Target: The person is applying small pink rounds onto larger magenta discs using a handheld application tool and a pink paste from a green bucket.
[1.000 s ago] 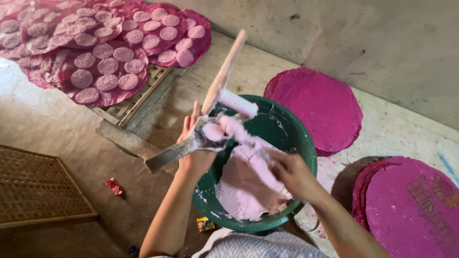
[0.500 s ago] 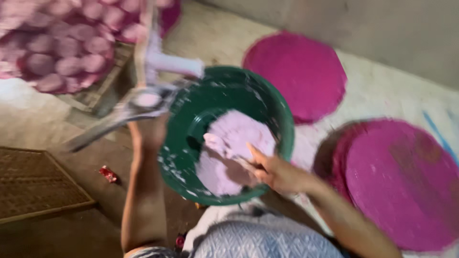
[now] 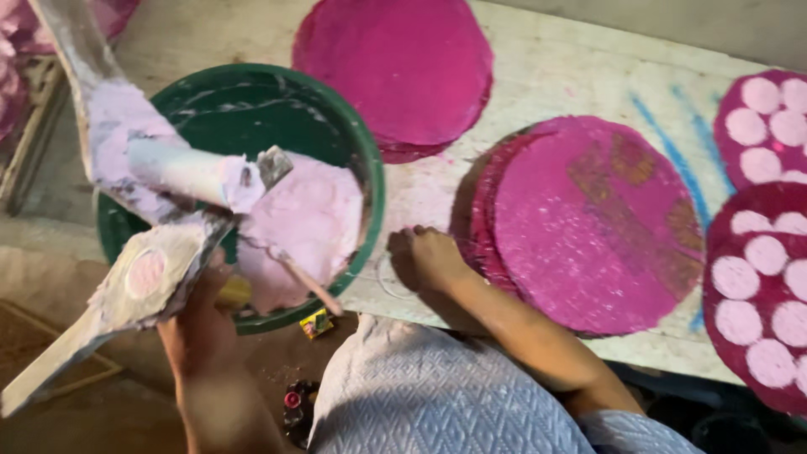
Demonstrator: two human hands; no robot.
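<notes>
Gripping a paste-caked wooden press tool (image 3: 151, 252) with left hand (image 3: 197, 324), fingers wrapped tight around the crossing of its 2 flat arms, low over near-left rim of green basin (image 3: 370, 181). Round pink disc of paste sitting in the tool's lower paddle; white roller-like handle (image 3: 189, 172) lying across, smeared pale pink. Basin parked at left end of white board (image 3: 555, 76), holding a lump of pale pink dough (image 3: 307, 223) against its right wall. Resting right hand (image 3: 429, 256) palm-down on board just right of basin, fingers loosely curled, holding nothing, touching near-left edge of middle stack of magenta round mats (image 3: 588, 223). Second magenta stack (image 3: 395, 63) at far edge of board, behind basin's right rim. 2 more mats (image 3: 761, 252) at right end of board, dotted with pale pink discs. Blue streaks on board between middle stack and right-end mats. Grey-white patterned cloth over knee (image 3: 429, 395) at near edge, below right forearm. Small candy wrapper (image 3: 317, 323) on floor just under basin's near rim. Woven tray edge barely visible at bottom left, too cropped to tell more.
</notes>
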